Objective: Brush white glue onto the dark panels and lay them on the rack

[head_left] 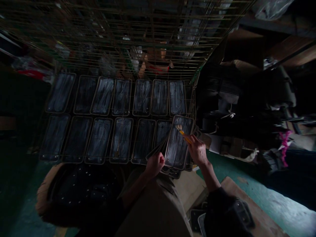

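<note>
My right hand (pixel 197 151) is wrapped round the yellow handle of a paintbrush (pixel 182 132), whose pale bristles touch a dark rectangular panel (pixel 177 153) with rounded corners. Whitish streaks run along the face of this panel, which lies tilted on a pile of similar panels at the right end of the front row. At the panel's lower left edge, my left hand (pixel 155 163) is curled closed. What its fingers hold, if anything, is hidden. Two rows of like panels, such as a streaked one (pixel 121 140), lie to the left on a wire surface.
A wire mesh cage (pixel 153 39) rises behind the rows. Below them stands a round container (pixel 41 194) of dark pieces. Dark bundles (pixel 229 89) fill the right side, and a cardboard sheet (pixel 249 204) lies on the green floor (pixel 291 200).
</note>
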Tool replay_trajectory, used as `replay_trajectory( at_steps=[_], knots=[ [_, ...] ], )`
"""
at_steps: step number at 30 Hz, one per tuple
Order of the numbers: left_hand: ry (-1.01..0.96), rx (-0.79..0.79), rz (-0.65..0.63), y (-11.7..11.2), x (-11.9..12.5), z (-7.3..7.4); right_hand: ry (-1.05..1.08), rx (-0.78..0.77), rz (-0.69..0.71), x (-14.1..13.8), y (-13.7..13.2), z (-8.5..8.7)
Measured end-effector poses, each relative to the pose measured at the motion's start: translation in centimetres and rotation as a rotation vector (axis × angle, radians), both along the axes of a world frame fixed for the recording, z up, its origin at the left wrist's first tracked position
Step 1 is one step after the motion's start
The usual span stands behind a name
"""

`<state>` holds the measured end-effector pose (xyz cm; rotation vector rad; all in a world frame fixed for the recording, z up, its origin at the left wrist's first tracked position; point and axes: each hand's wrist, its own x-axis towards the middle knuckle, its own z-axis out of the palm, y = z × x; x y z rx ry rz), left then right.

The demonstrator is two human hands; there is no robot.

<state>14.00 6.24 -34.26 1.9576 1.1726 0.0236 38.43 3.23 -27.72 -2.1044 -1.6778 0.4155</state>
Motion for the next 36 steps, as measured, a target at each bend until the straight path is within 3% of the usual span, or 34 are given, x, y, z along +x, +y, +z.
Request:
replay_trajectory(
  at_steps=[5,8,11,15,21,25,28,32,36],
  knots=[
    [-0.014,-0.035,0.004,0.3,0.0,0.7,0.143,-0.093,0.124,-3.6,-5.8,1.2],
    [-0.016,-0.047,0.025,0.4,0.1,1.0,0.266,-0.131,0.091,-5.6,-8.7,1.8],
    [-0.029,-0.058,0.029,0.5,0.1,1.1,0.414,-0.143,0.041,-5.9,-10.3,1.9],
    [-0.044,-0.088,0.038,0.4,0.2,0.9,0.366,-0.074,-0.076,-2.9,-9.4,1.6],
    [-0.006,-0.114,0.058,0.2,0.4,0.6,0.156,0.182,-0.237,1.5,-4.9,1.1],
    [0.017,-0.11,0.087,0.1,0.6,0.9,0.116,0.188,-0.304,0.7,-3.9,0.2],
    [-0.016,-0.126,0.11,-0.1,0.6,0.9,0.149,0.146,-0.335,-1.4,-5.8,-0.3],
    [-0.115,-0.165,0.148,-0.7,0.3,0.4,0.209,0.019,-0.39,-4.0,-9.0,0.7],
    [-0.18,-0.223,0.172,-1.0,0.2,0.1,0.227,0.072,-0.471,-3.1,-7.7,2.1]
  ],
)
